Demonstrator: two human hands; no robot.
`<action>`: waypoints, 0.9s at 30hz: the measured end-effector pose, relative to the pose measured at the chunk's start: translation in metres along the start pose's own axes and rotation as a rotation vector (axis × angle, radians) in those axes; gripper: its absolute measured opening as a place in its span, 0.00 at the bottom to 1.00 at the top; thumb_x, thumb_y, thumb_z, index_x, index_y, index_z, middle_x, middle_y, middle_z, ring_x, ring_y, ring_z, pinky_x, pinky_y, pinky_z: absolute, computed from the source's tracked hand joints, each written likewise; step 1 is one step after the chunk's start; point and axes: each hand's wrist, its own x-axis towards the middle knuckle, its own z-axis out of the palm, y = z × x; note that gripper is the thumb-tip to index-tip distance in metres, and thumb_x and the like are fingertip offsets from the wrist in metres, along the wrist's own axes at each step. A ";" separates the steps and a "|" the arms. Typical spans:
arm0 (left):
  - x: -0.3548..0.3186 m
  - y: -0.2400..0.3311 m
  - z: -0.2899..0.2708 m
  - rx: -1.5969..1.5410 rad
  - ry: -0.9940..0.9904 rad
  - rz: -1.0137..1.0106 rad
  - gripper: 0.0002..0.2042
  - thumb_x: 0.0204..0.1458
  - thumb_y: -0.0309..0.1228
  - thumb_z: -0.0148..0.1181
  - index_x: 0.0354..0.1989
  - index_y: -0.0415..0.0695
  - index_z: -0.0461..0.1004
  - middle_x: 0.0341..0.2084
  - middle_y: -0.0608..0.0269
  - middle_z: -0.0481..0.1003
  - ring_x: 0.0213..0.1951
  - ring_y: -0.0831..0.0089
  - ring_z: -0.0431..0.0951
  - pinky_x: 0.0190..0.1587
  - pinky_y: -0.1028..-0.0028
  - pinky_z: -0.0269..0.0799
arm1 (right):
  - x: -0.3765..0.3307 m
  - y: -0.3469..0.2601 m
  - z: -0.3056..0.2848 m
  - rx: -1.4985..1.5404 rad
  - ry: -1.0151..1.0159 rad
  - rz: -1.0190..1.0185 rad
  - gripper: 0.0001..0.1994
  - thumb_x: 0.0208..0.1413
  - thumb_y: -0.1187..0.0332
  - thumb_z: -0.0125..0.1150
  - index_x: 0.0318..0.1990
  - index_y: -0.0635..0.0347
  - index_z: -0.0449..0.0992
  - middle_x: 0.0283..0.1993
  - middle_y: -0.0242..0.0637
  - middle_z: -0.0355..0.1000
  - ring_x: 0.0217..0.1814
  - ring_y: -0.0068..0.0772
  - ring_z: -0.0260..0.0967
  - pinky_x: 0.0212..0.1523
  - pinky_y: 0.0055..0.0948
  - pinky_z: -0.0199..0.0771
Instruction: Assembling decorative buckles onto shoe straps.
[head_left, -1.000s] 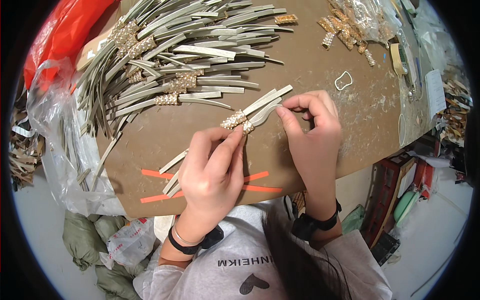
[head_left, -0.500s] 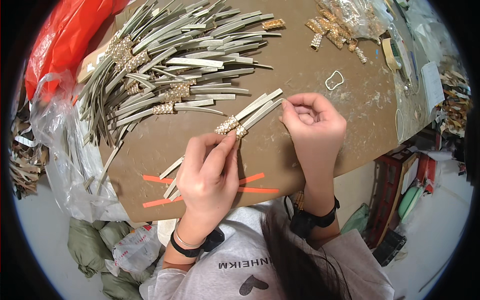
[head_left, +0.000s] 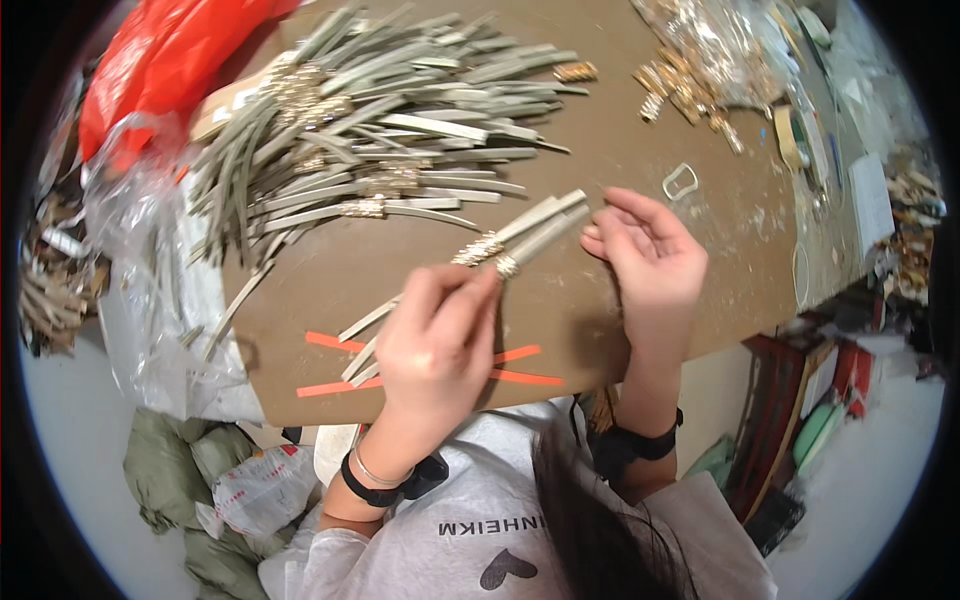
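My left hand (head_left: 437, 335) is closed in a pinch on a pair of pale grey-green straps (head_left: 540, 228) with glittery gold sleeves around their middle. The straps slant from lower left to upper right, and their near ends stick out on the left of the hand. My right hand (head_left: 655, 255) hovers just right of the far strap ends, its fingers loosely curled and apart, with nothing visible in them. Under the held straps and my left hand, orange strips (head_left: 335, 388) lie crossed on the brown table (head_left: 560, 325).
A big heap of similar sleeved straps (head_left: 400, 125) covers the far left, next to a red plastic bag (head_left: 165, 70). Loose gold sleeves (head_left: 680, 85) lie by a clear bag at the far right. A roll of tape (head_left: 792, 138) and a small white loop (head_left: 680, 182) are nearby.
My right hand has come away from the strap ends, and its fingers have loosened. My left hand still pinches the straps. The whole view has shifted slightly.
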 end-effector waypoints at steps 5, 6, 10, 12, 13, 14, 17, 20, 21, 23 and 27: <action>0.031 0.000 -0.054 0.086 0.175 0.225 0.11 0.38 0.18 0.62 0.33 0.39 0.78 0.27 0.61 0.72 0.24 0.67 0.74 0.25 0.72 0.70 | -0.001 0.002 -0.008 0.033 -0.085 0.013 0.15 0.57 0.77 0.55 0.50 0.74 0.69 0.41 0.41 0.70 0.39 0.27 0.73 0.42 0.25 0.77; 0.048 -0.003 -0.066 0.161 0.281 0.305 0.09 0.38 0.18 0.62 0.30 0.39 0.78 0.26 0.61 0.72 0.24 0.66 0.74 0.26 0.71 0.70 | -0.002 0.002 -0.009 0.042 -0.133 0.009 0.15 0.57 0.77 0.55 0.50 0.74 0.69 0.41 0.41 0.70 0.39 0.27 0.73 0.42 0.25 0.77; 0.117 -0.042 -0.086 0.396 0.317 0.287 0.04 0.44 0.24 0.63 0.29 0.41 0.78 0.29 0.58 0.74 0.31 0.59 0.75 0.35 0.67 0.71 | -0.006 0.000 -0.010 -0.052 -0.088 -0.056 0.15 0.57 0.77 0.55 0.51 0.72 0.70 0.44 0.41 0.70 0.41 0.27 0.71 0.44 0.24 0.76; 0.126 -0.071 -0.077 0.340 0.271 0.205 0.06 0.47 0.28 0.62 0.32 0.40 0.77 0.29 0.55 0.73 0.33 0.57 0.75 0.37 0.64 0.71 | -0.004 0.006 -0.016 -0.047 -0.139 -0.067 0.14 0.57 0.76 0.55 0.51 0.69 0.71 0.45 0.40 0.69 0.43 0.26 0.70 0.46 0.23 0.75; 0.120 -0.078 -0.084 0.368 0.283 0.198 0.06 0.47 0.28 0.62 0.32 0.40 0.77 0.29 0.55 0.73 0.33 0.57 0.75 0.37 0.64 0.71 | -0.003 0.006 -0.019 -0.047 -0.151 -0.058 0.14 0.57 0.76 0.55 0.51 0.69 0.71 0.45 0.39 0.69 0.43 0.25 0.70 0.46 0.23 0.74; 0.114 -0.084 -0.092 0.340 0.382 0.193 0.07 0.48 0.29 0.62 0.32 0.39 0.76 0.28 0.55 0.73 0.33 0.57 0.75 0.37 0.65 0.71 | -0.003 0.004 -0.019 -0.048 -0.161 -0.049 0.14 0.58 0.76 0.55 0.51 0.68 0.71 0.46 0.39 0.69 0.43 0.25 0.70 0.46 0.23 0.74; 0.091 -0.113 -0.121 0.249 0.461 -0.072 0.08 0.53 0.32 0.59 0.33 0.39 0.71 0.26 0.53 0.74 0.28 0.63 0.76 0.34 0.68 0.71 | -0.008 0.001 -0.020 -0.076 -0.146 -0.055 0.13 0.58 0.76 0.55 0.51 0.68 0.71 0.46 0.37 0.69 0.43 0.24 0.70 0.47 0.23 0.74; 0.051 -0.151 -0.177 0.318 0.407 -0.409 0.13 0.57 0.37 0.55 0.34 0.37 0.69 0.23 0.50 0.75 0.27 0.58 0.76 0.32 0.64 0.69 | -0.013 0.002 -0.020 -0.116 -0.151 -0.083 0.12 0.58 0.76 0.54 0.49 0.68 0.72 0.46 0.37 0.69 0.43 0.24 0.70 0.46 0.23 0.73; 0.040 -0.166 -0.195 0.366 0.406 -0.486 0.14 0.57 0.37 0.54 0.34 0.36 0.68 0.24 0.49 0.75 0.28 0.57 0.76 0.33 0.62 0.68 | -0.015 0.002 -0.020 -0.113 -0.150 -0.088 0.12 0.58 0.76 0.54 0.49 0.68 0.72 0.46 0.37 0.69 0.43 0.24 0.70 0.46 0.23 0.73; 0.025 -0.186 -0.230 0.611 0.247 -0.649 0.11 0.56 0.36 0.55 0.37 0.39 0.70 0.31 0.48 0.76 0.36 0.57 0.77 0.38 0.60 0.69 | -0.018 0.000 -0.015 -0.148 -0.195 -0.101 0.11 0.59 0.76 0.53 0.48 0.67 0.72 0.46 0.36 0.69 0.43 0.23 0.70 0.45 0.22 0.73; -0.010 -0.217 -0.264 1.598 0.206 -0.400 0.08 0.52 0.31 0.55 0.38 0.41 0.70 0.38 0.47 0.75 0.36 0.50 0.76 0.40 0.58 0.70 | -0.031 -0.011 0.003 -0.172 -0.282 -0.128 0.09 0.59 0.77 0.52 0.45 0.68 0.73 0.45 0.35 0.69 0.41 0.23 0.70 0.43 0.22 0.73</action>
